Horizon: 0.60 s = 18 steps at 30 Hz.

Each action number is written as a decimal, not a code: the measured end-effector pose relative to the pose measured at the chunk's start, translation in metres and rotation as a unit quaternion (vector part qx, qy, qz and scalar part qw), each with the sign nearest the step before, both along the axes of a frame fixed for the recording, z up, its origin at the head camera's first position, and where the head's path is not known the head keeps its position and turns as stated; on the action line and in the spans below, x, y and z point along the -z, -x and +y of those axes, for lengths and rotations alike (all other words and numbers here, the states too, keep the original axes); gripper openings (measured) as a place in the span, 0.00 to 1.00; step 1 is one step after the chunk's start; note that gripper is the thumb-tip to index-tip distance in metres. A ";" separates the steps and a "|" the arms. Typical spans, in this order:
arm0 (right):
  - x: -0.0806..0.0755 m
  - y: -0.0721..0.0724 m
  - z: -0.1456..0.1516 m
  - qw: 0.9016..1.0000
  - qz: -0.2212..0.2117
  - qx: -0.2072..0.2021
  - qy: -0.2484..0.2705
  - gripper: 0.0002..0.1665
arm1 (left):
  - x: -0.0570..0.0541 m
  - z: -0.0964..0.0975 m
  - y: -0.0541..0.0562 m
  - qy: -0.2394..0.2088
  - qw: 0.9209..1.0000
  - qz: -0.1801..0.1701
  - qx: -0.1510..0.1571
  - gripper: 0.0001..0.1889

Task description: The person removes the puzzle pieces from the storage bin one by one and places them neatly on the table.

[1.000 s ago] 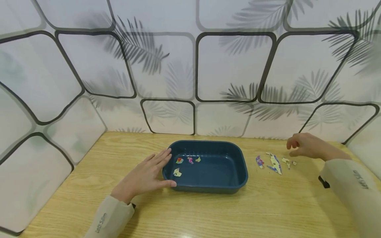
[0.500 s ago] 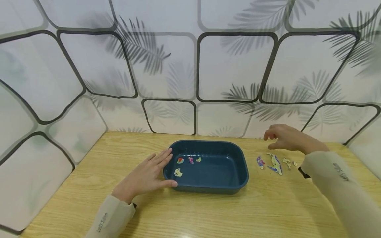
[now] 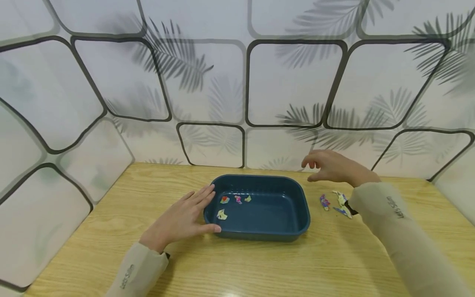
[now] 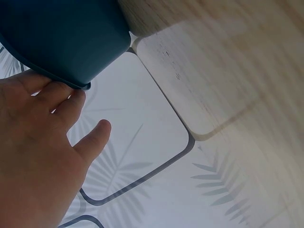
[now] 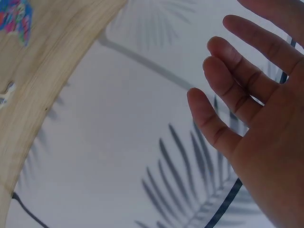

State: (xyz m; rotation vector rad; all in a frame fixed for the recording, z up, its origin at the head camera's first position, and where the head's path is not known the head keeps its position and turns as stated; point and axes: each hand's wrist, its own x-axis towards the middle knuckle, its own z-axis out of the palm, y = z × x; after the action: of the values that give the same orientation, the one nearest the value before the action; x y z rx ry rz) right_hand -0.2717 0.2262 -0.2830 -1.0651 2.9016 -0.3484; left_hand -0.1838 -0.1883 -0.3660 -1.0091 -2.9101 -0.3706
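Note:
A dark blue rectangular tray [image 3: 267,212] stands on the wooden table in the head view. My left hand [image 3: 182,218] rests at its left end, fingers stretched along the rim and thumb at the near corner. Inside the tray's left part lie several small torn-looking scraps: a red and green one [image 3: 224,200], a pink one [image 3: 238,199], a small cream one [image 3: 248,198] and a larger cream one [image 3: 222,214]. Raised beyond the tray's right end, my right hand [image 3: 332,165] has loosely bent fingers. Its wrist view shows nothing between the fingers [image 5: 218,126].
Right of the tray lie a purple and pink scrap [image 3: 324,202] and a longer cream and blue scrap [image 3: 340,199], partly hidden by the right sleeve [image 3: 393,218]. A patterned wall [image 3: 282,152] rises at the table's back edge.
My right hand has moved left, from above the far-right scraps toward the tray, its sleeve now covering the rightmost scraps. The left hand and tray have stayed put.

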 end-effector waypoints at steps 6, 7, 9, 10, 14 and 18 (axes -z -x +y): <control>0.000 0.003 -0.017 1.000 -0.003 -0.019 0.013 0.17 | 0.000 0.000 0.000 0.000 1.000 0.002 0.001 0.52; 0.000 0.003 -0.021 1.000 -0.005 -0.021 0.015 0.17 | 0.000 0.000 0.000 0.000 1.000 0.002 0.001 0.52; 0.000 0.002 -0.028 1.000 -0.011 -0.024 0.017 0.17 | 0.001 0.000 0.000 -0.001 1.000 0.002 0.001 0.52; -0.001 0.002 -0.031 0.999 -0.013 -0.026 0.018 0.17 | 0.001 0.000 0.000 -0.001 1.000 0.002 0.001 0.52; -0.002 0.002 -0.045 0.999 -0.020 -0.041 0.021 0.16 | 0.001 0.000 0.000 0.001 1.000 0.000 0.000 0.52; -0.001 0.003 -0.058 0.998 -0.025 -0.048 0.010 0.16 | 0.000 0.000 0.000 0.002 1.000 -0.002 0.001 0.52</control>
State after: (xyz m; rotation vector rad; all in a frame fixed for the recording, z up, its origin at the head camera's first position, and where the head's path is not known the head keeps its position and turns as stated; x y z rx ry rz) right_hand -0.2746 0.1687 -0.2823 -1.1775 2.7970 -0.3960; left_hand -0.1835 -0.1882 -0.3662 -1.0123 -2.9141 -0.3680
